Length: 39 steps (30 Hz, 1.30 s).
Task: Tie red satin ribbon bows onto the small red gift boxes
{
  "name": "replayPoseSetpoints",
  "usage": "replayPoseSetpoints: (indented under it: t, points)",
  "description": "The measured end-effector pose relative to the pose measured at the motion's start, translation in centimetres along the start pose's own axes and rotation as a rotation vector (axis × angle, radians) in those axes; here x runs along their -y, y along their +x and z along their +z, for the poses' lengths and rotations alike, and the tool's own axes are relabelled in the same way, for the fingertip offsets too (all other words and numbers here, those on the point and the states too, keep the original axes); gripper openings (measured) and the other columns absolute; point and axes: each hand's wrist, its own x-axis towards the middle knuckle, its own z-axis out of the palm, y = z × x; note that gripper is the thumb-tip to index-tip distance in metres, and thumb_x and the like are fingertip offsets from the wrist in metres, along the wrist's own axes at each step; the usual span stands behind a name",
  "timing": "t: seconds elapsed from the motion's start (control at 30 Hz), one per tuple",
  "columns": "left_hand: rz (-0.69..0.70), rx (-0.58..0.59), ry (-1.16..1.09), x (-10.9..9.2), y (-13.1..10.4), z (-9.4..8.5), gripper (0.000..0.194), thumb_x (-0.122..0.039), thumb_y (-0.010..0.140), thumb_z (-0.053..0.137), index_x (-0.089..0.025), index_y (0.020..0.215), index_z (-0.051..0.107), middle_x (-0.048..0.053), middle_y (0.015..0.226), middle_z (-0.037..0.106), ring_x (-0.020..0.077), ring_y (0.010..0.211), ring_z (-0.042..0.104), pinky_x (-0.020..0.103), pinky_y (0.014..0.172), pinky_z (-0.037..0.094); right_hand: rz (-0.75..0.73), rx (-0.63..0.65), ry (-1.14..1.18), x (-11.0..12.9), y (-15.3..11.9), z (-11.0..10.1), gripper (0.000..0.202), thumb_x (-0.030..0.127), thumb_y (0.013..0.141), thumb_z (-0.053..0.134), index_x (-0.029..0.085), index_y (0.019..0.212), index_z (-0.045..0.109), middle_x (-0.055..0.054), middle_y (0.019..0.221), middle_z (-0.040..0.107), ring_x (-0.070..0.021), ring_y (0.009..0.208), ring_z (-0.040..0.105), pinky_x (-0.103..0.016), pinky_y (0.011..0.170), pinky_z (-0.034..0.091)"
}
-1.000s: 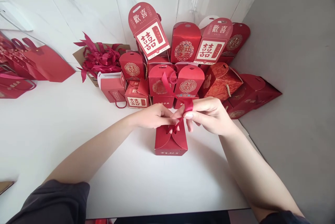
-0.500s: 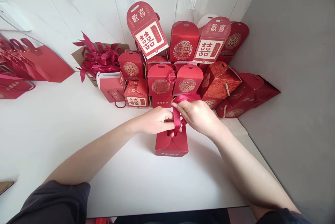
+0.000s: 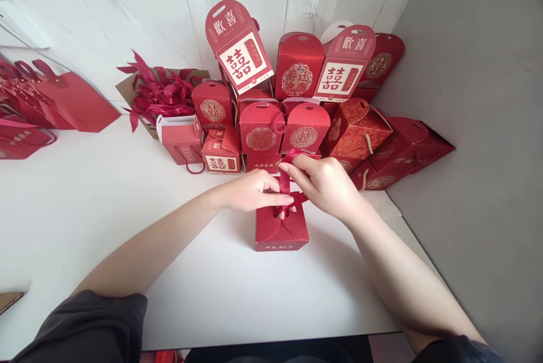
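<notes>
A small red gift box (image 3: 282, 233) with curved top flaps stands on the white table in front of me. A dark red satin ribbon (image 3: 285, 181) rises from the holes in its top. My left hand (image 3: 263, 190) is closed on the ribbon just above the box, thumb pressed toward the fingers. Higher and to the right, my right hand (image 3: 318, 179) pinches a loop of the same ribbon between thumb and fingers. The knot area is partly hidden behind my fingers.
Several red gift boxes (image 3: 305, 131) are stacked close behind my hands. A brown box of ribbons (image 3: 161, 91) sits back left, and red bags (image 3: 76, 103) stand farther left. A grey panel (image 3: 466, 210) bounds the right side of the white table (image 3: 203, 295).
The gift box has shifted slightly right. My left thumb has moved right across the ribbon, and the loop by my right hand looks smaller.
</notes>
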Motion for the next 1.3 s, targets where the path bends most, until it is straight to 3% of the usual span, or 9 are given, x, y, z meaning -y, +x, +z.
replayPoseSetpoints:
  t: [0.13, 0.23, 0.37, 0.5, 0.6, 0.8, 0.97, 1.1, 1.3]
  points:
    - [-0.054, 0.049, -0.044, 0.0, 0.1, -0.6, 0.038, -0.045, 0.09, 0.057, -0.015, 0.082, 0.079, 0.006, 0.073, 0.073, 0.0056, 0.046, 0.046, 0.019, 0.042, 0.032, 0.041, 0.287, 0.085, -0.3, -0.5, -2.1, 0.028, 0.043, 0.09, 0.058, 0.019, 0.076, 0.062, 0.002, 0.059, 0.056, -0.0093, 0.05, 0.042, -0.023, 0.05, 0.031]
    - [-0.094, 0.054, -0.074, -0.1, 0.0, -0.9, 0.039, -0.046, 0.089, 0.059, -0.013, 0.078, 0.078, 0.004, 0.061, 0.069, 0.0031, 0.038, 0.034, 0.02, 0.04, 0.029, 0.032, 0.392, 0.089, -0.7, -1.0, -3.2, 0.022, 0.037, 0.086, 0.064, 0.02, 0.072, 0.065, 0.001, 0.061, 0.061, -0.0096, 0.051, 0.045, -0.024, 0.049, 0.032]
    - [-0.119, 0.044, -0.099, 0.0, -0.2, -1.0, 0.041, -0.045, 0.09, 0.058, -0.011, 0.074, 0.074, 0.006, 0.065, 0.071, 0.0023, 0.036, 0.038, 0.02, 0.042, 0.033, 0.02, 0.348, 0.036, -0.5, -1.1, -3.4, 0.015, 0.028, 0.085, 0.064, 0.021, 0.072, 0.068, 0.002, 0.062, 0.062, -0.0104, 0.051, 0.046, -0.024, 0.051, 0.031]
    - [-0.106, 0.078, -0.193, 0.2, -0.1, -0.9, 0.033, -0.043, 0.091, 0.057, -0.012, 0.092, 0.067, 0.01, 0.083, 0.075, 0.003, 0.036, 0.043, 0.02, 0.039, 0.033, 0.015, 0.282, -0.014, 0.0, -1.0, -3.1, 0.013, 0.025, 0.084, 0.063, 0.022, 0.072, 0.064, 0.003, 0.06, 0.059, -0.01, 0.049, 0.042, -0.024, 0.049, 0.028]
    - [-0.076, 0.106, -0.252, 0.3, 0.0, -0.9, 0.031, -0.042, 0.092, 0.057, -0.013, 0.101, 0.064, 0.009, 0.083, 0.075, 0.0034, 0.037, 0.043, 0.019, 0.038, 0.033, -0.088, 0.251, -0.006, 0.4, -1.3, -3.2, 0.01, 0.023, 0.085, 0.063, 0.021, 0.075, 0.062, 0.002, 0.063, 0.06, -0.0106, 0.052, 0.043, -0.025, 0.054, 0.031]
    - [-0.082, 0.083, -0.214, 0.5, 0.1, -0.9, 0.035, -0.044, 0.091, 0.057, -0.012, 0.104, 0.065, 0.006, 0.079, 0.071, 0.0026, 0.039, 0.042, 0.018, 0.038, 0.032, -0.292, 0.429, -0.076, 2.1, -2.4, -3.1, 0.017, 0.016, 0.085, 0.059, 0.019, 0.069, 0.058, 0.002, 0.061, 0.057, -0.0104, 0.054, 0.04, -0.027, 0.053, 0.024]
    - [-0.109, 0.034, -0.14, 0.1, 0.0, -0.7, 0.036, -0.045, 0.09, 0.058, -0.012, 0.101, 0.066, 0.002, 0.076, 0.066, 0.0033, 0.041, 0.045, 0.018, 0.04, 0.035, -0.3, 0.545, -0.158, 3.0, -2.3, -1.4, 0.02, 0.016, 0.084, 0.06, 0.018, 0.064, 0.059, 0.002, 0.055, 0.052, -0.0099, 0.051, 0.025, -0.028, 0.052, 0.018]
    - [-0.081, 0.075, -0.134, 0.1, -0.1, -0.8, 0.033, -0.041, 0.091, 0.058, -0.013, 0.103, 0.069, 0.006, 0.082, 0.07, 0.0072, 0.05, 0.058, 0.018, 0.044, 0.04, -0.262, 0.58, -0.179, 3.1, -2.1, -1.0, 0.024, 0.018, 0.085, 0.06, 0.018, 0.061, 0.06, 0.003, 0.052, 0.05, -0.0098, 0.05, 0.019, -0.028, 0.051, 0.018]
    - [-0.181, 0.118, -0.078, 0.1, -0.4, -1.1, 0.03, -0.039, 0.092, 0.056, -0.014, 0.103, 0.07, 0.008, 0.089, 0.074, 0.0126, 0.068, 0.069, 0.018, 0.053, 0.048, -0.258, 0.683, -0.077, 2.8, -2.5, -2.1, 0.027, 0.027, 0.093, 0.052, 0.022, 0.073, 0.069, 0.002, 0.058, 0.059, -0.0107, 0.05, 0.032, -0.027, 0.054, 0.025]
